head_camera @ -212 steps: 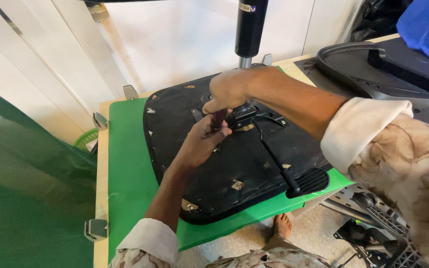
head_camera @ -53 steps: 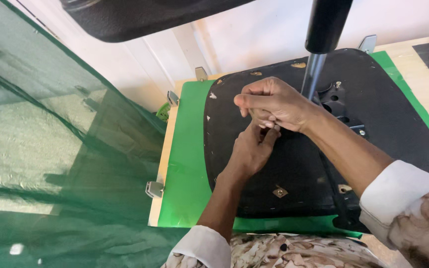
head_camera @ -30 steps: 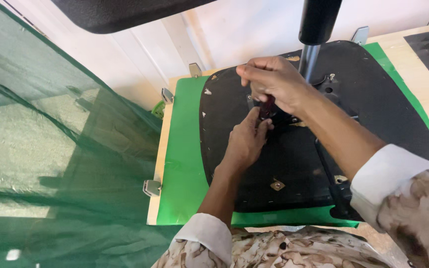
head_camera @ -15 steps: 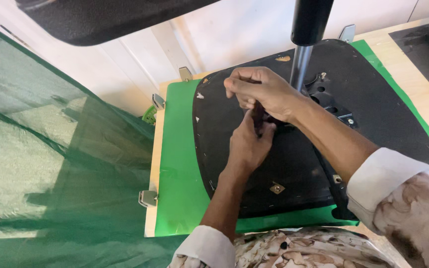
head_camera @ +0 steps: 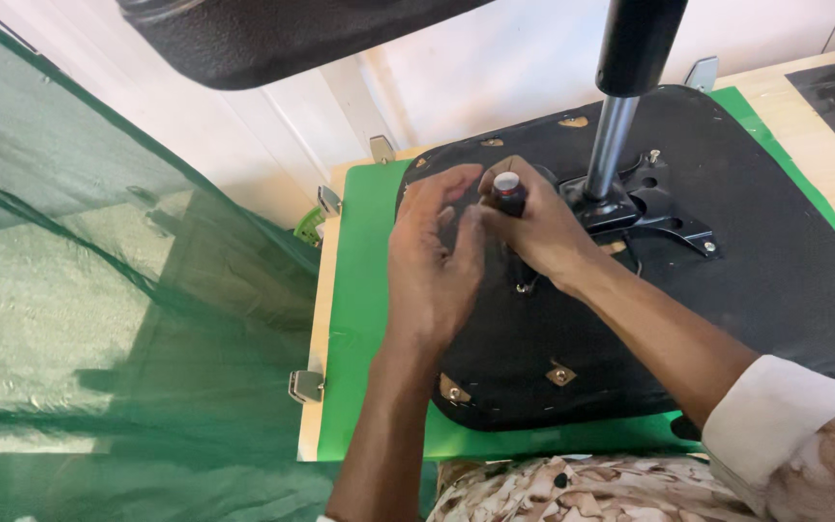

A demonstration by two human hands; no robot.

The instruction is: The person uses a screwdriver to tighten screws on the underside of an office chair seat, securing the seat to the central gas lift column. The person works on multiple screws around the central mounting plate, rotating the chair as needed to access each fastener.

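Two bare hands work a screwdriver on the underside of an upturned office-chair seat.

Nearest, patterned fabric (head_camera: 582,488) and a white cuff (head_camera: 775,416); the black seat base (head_camera: 775,280) lies on a green mat (head_camera: 364,319) over a pale wooden bench (head_camera: 313,338) with metal clips at its edge; the right hand (head_camera: 538,227) is closed round a red-and-black screwdriver (head_camera: 508,193), held upright at the base's upper left; the left hand (head_camera: 432,261) rests beside it, fingers loosely curled against the handle; just right, the chrome gas-lift column (head_camera: 611,145) rises from a black mounting plate (head_camera: 654,198); green netting (head_camera: 98,319) hangs left; white panelled wall (head_camera: 495,87) behind.
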